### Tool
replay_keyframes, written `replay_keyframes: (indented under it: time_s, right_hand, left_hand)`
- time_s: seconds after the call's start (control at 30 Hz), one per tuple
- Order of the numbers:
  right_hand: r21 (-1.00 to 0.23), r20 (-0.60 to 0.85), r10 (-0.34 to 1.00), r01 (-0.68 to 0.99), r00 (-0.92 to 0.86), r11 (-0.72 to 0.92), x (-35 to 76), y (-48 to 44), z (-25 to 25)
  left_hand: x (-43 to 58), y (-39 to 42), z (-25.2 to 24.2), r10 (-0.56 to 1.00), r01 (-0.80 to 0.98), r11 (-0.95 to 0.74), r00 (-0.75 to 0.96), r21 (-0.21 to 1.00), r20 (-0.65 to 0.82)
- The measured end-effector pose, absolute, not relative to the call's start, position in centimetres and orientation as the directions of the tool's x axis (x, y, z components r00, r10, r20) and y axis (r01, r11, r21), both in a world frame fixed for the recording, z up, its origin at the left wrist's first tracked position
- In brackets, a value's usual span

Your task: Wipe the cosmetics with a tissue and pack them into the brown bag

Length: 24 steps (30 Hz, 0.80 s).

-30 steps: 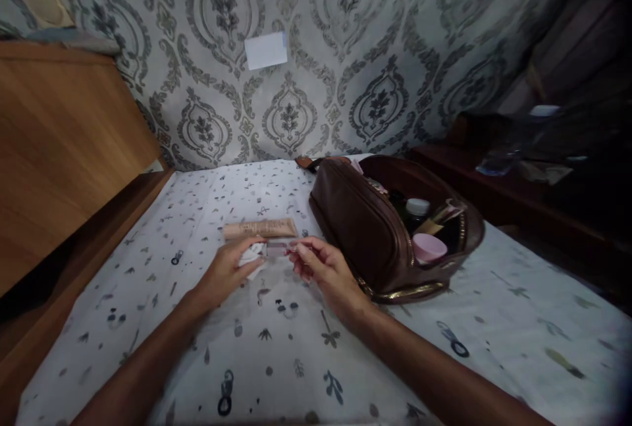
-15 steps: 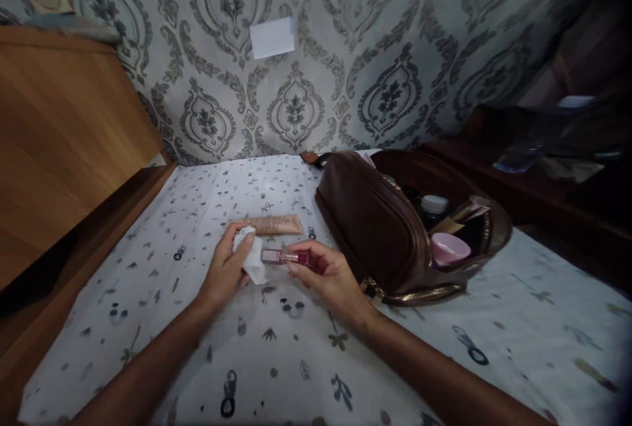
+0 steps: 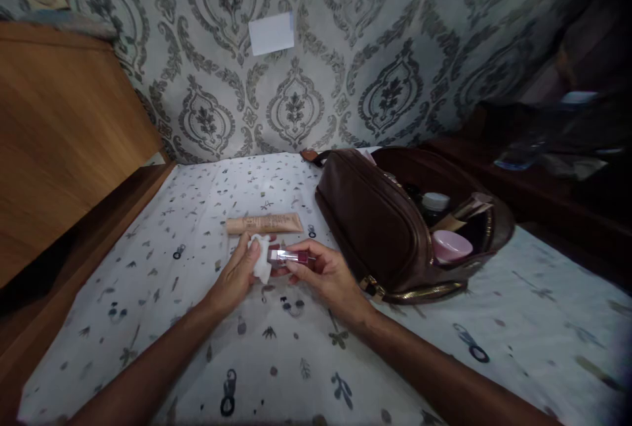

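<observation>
A crumpled white tissue (image 3: pixel 261 265) is pinched in my left hand (image 3: pixel 238 274), between the thumb and fingers. My right hand (image 3: pixel 330 272) grips a lip gloss tube (image 3: pixel 289 257) by its dark red end, held level. The tube's pale end points left and meets the tissue; fingers of my left hand show just behind and below it. Behind both hands, a beige squeeze tube (image 3: pixel 266 223) lies flat on the patterned sheet (image 3: pixel 197 347).
To the right stands an open brown toiletry bag (image 3: pixel 375 215) holding a pink container (image 3: pixel 450 246), a white-capped bottle (image 3: pixel 435 202) and other items. A wooden cabinet (image 3: pixel 64 136) borders the left side. Patterned wallpaper (image 3: pixel 296 110) rises behind.
My left hand with the tissue has moved right, onto the lip gloss tube's pale end. More of the beige squeeze tube now shows. My right hand has hardly moved.
</observation>
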State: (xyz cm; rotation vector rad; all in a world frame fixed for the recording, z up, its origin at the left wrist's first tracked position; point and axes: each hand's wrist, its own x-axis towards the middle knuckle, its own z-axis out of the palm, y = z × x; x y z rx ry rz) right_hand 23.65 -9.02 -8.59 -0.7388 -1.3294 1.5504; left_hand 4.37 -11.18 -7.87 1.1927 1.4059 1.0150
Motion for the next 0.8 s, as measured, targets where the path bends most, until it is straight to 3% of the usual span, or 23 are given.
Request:
replay_keyframes:
  time_s: [0.1, 0.37, 0.53, 0.67, 0.8]
  right_hand:
    - [-0.966, 0.133, 0.914, -0.257, -0.383, 0.032, 23.7, -8.9, -8.8]
    - [-0.955, 0.074, 0.937, -0.294, -0.341, -0.032, 23.5, -8.6, -9.0]
    - [-0.944, 0.055, 0.941, -0.325, -0.335, -0.060, 23.4, -8.6, -8.8]
    - [-0.942, 0.058, 0.904, -0.322, -0.423, -0.090, 23.2, -8.8, -8.8]
    - [-0.914, -0.034, 0.901, -0.350, -0.432, -0.203, 22.9, -8.9, -8.5]
  left_hand:
    - [5.0, -11.3, -7.0, 0.974, 0.106, 0.200, 0.083, 0.974, -0.209]
    - [5.4, -11.3, -6.3, 0.991, 0.404, -0.104, 0.115, 0.909, 0.062]
    - [5.6, -11.5, -7.1, 0.964, 0.395, -0.178, 0.255, 0.901, 0.078]
    - [5.7, -11.6, -7.1, 0.964, 0.375, -0.164, 0.255, 0.912, 0.068]
    - [5.9, -11.9, -6.5, 0.975, 0.313, -0.162, 0.199, 0.936, 0.102]
